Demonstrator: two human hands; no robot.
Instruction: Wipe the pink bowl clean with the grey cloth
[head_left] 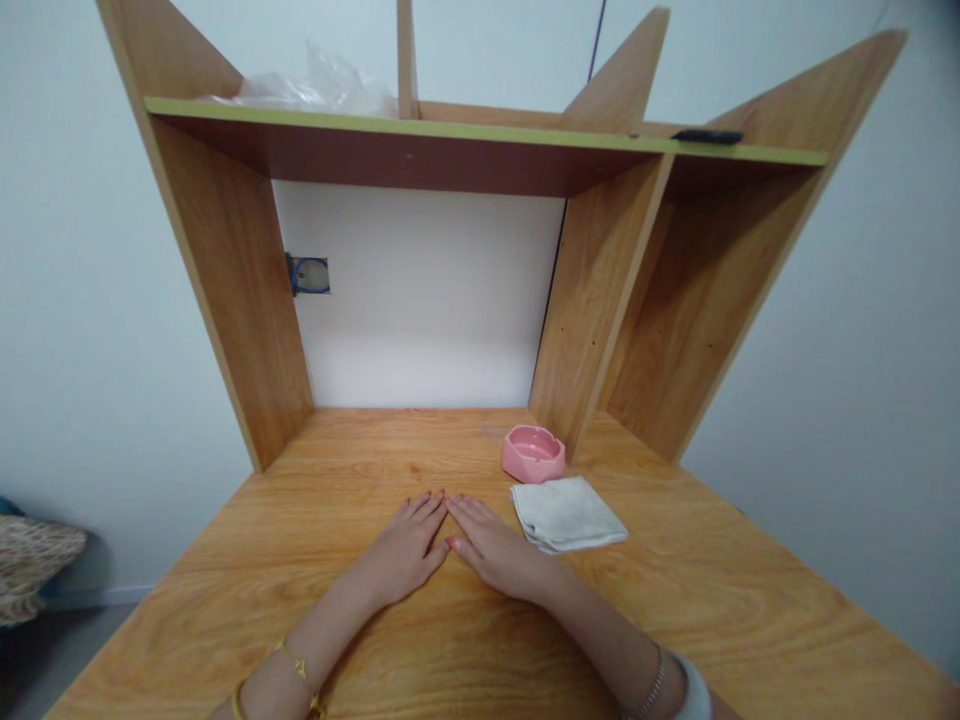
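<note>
My left hand (409, 550) lies flat on the wooden desk (345, 470), palm down, fingers stretched out and holding nothing. Beside it my right hand (495, 550) rests the same way, also without anything in it. The fingertips and thumbs of both hands meet or nearly meet at the middle. Just right of my right hand lies a folded pale grey cloth (570, 513). Behind the cloth stands a pink ashtray (533, 455) with notches in its rim, close to the upright divider.
A wooden shelf unit (600, 300) rises from the desk's back. Its upper board (465, 135) carries a clear plastic bag (322, 88) at left and a dark flat object (707, 136) at right. An uncovered wall box (309, 275) shows behind. Patterned fabric (37, 560) is at far left.
</note>
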